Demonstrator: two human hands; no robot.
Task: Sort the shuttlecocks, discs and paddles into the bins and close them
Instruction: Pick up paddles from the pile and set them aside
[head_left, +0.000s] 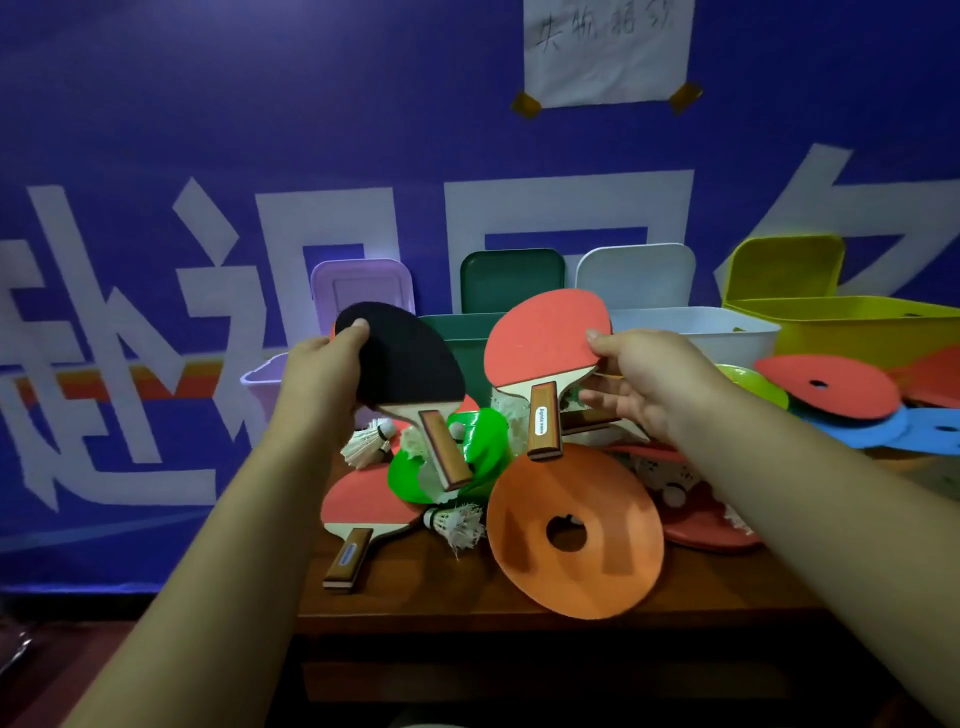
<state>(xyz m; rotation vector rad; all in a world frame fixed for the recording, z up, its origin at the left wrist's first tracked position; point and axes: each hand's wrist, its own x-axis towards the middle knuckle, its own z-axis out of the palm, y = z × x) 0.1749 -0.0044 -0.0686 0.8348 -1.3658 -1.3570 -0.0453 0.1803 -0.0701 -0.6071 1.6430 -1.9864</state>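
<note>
Nearest us, below the hands, one orange disc (576, 530) with a centre hole lies on the bench (415, 592). Under our left hand (324, 364) a flat red paddle (363, 501) lies with two white shuttlecocks (364, 442) (457, 524) by it. We count three paddles. The left hand grips a black-faced paddle (405, 358) by its blade edge, and our right hand (644, 384) pinches a red-faced paddle (545, 338), both handles hanging. Beyond the hands stand four open bins: a lilac bin (260, 387), a green bin (467, 343), a white bin (717, 327) and a yellow bin (857, 332).
</note>
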